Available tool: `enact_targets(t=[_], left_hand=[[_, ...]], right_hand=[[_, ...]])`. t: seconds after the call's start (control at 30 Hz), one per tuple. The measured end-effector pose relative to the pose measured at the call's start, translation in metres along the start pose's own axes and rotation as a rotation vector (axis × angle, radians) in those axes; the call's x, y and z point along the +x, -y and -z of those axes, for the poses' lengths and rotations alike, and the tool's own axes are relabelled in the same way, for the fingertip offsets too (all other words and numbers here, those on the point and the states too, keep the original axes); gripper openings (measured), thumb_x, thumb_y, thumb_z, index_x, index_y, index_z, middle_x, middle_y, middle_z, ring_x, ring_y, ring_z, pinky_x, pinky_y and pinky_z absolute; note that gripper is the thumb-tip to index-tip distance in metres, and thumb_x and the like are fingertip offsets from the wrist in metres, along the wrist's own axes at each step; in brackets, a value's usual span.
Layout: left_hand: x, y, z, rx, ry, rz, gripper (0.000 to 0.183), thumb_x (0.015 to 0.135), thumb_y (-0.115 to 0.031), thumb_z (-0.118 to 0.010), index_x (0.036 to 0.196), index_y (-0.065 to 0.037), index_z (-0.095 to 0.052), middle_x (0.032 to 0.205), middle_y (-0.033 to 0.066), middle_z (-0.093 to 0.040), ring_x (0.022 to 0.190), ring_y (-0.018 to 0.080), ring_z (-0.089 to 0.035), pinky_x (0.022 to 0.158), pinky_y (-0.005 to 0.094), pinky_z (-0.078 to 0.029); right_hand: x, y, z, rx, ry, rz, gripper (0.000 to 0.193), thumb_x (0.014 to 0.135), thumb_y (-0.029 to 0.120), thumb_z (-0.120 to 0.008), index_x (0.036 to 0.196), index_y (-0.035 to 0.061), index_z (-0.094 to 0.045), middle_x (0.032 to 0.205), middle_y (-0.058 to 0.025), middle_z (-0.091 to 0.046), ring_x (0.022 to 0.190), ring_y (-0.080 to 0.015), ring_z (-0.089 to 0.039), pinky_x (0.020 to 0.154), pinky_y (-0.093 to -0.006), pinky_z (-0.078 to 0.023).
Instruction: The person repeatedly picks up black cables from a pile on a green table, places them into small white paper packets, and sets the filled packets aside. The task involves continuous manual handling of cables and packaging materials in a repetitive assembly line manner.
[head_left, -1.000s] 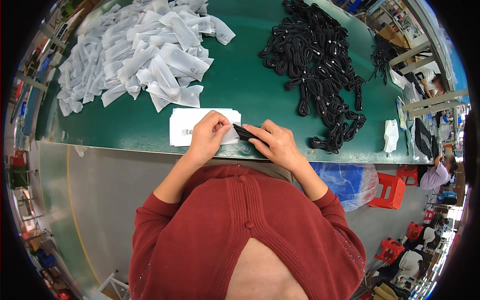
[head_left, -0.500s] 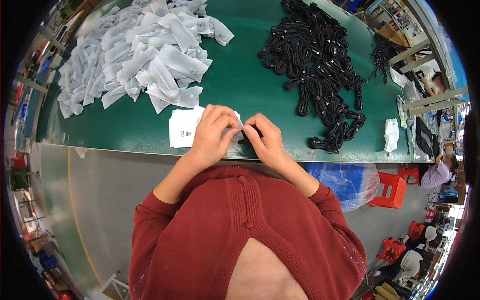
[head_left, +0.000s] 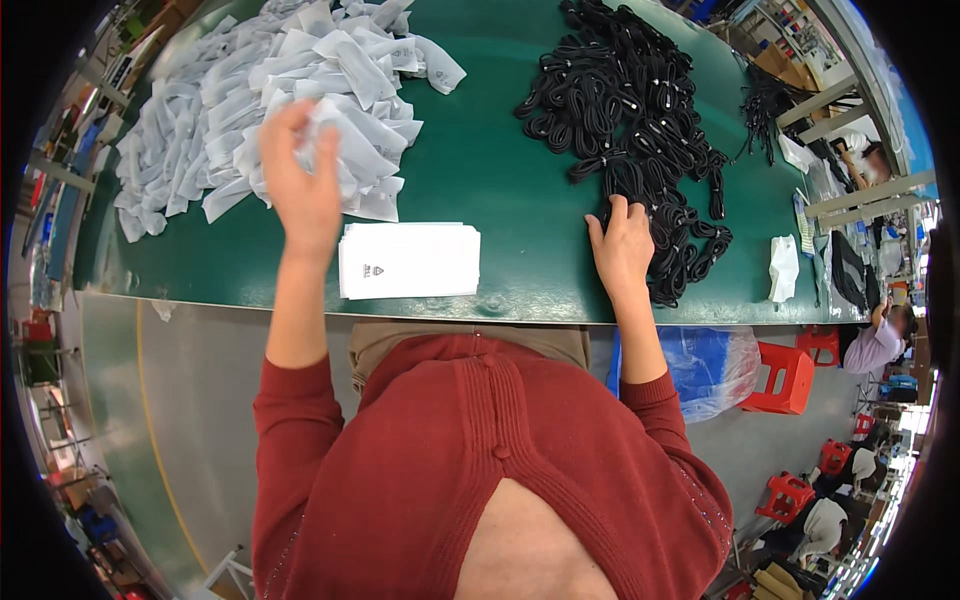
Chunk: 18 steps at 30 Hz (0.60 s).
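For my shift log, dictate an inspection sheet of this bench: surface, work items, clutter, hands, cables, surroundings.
Surface: green table, shiny along the near edge.
Work items: white stack near the front edge; pouches heaped beyond it to the left.
Clutter: white packet at the right.
Hands: left hand blurred over the pouches, right hand at the black cables; neither grip is clear.
Cables: coiled, tied in bundles, piled loosely on the right.
Surroundings: red stool and film-covered blue thing, right of the person; co-workers farther right.
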<state>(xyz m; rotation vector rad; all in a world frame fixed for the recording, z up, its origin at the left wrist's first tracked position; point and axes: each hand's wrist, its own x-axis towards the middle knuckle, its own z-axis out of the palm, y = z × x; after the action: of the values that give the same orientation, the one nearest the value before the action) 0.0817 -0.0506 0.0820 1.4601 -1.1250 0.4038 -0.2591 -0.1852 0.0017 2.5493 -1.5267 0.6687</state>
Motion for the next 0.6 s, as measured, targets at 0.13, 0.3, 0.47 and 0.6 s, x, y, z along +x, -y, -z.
enact_targets(t=[0.13, 0.3, 0.47, 0.6], left_hand=[[-0.075, -0.032, -0.001, -0.197, 0.742, 0.145, 0.025, 0.081, -0.002, -0.072, 0.104, -0.005, -0.064, 0.102, 0.0073, -0.060, 0.090, 0.0182, -0.059, 0.074, 0.0293, -0.049], [-0.123, -0.037, -0.013, -0.080, 0.817, -0.098, 0.020, 0.079, -0.009, -0.075, 0.095, -0.005, -0.064, 0.096, 0.0102, -0.060, 0.083, 0.0273, -0.058, 0.073, 0.0369, -0.048], [-0.129, -0.035, -0.015, -0.153, 0.756, 0.068, 0.009, 0.082, -0.005, -0.071, 0.087, -0.002, -0.063, 0.084, 0.0078, -0.060, 0.077, 0.0219, -0.057, 0.069, 0.0330, -0.046], [-0.125, -0.038, -0.013, -0.296, 0.730, 0.380, 0.007, 0.083, -0.002, -0.069, 0.087, -0.001, -0.063, 0.082, 0.0073, -0.061, 0.072, 0.0179, -0.055, 0.067, 0.0303, -0.045]], right_hand=[[-0.008, 0.011, 0.003, 0.226, -0.055, -0.056, 0.032, 0.086, 0.015, -0.065, 0.112, -0.0008, -0.055, 0.094, -0.0203, -0.062, 0.078, -0.0385, -0.064, 0.066, -0.0444, -0.052], [-0.026, 0.051, 0.029, 0.903, 0.207, -0.234, 0.018, 0.095, 0.004, -0.052, 0.110, -0.0034, -0.059, 0.085, -0.0130, -0.068, 0.074, -0.0185, -0.066, 0.069, -0.0315, -0.051], [-0.044, 0.068, 0.030, 0.893, 0.139, 0.158, 0.020, 0.091, 0.002, -0.057, 0.111, -0.0028, -0.058, 0.086, -0.0148, -0.064, 0.072, -0.0267, -0.064, 0.065, -0.0356, -0.050], [-0.049, 0.066, 0.036, 0.808, 0.161, 0.343, 0.026, 0.085, -0.001, -0.062, 0.111, -0.0017, -0.058, 0.086, -0.0157, -0.059, 0.070, -0.0332, -0.060, 0.062, -0.0402, -0.049]])
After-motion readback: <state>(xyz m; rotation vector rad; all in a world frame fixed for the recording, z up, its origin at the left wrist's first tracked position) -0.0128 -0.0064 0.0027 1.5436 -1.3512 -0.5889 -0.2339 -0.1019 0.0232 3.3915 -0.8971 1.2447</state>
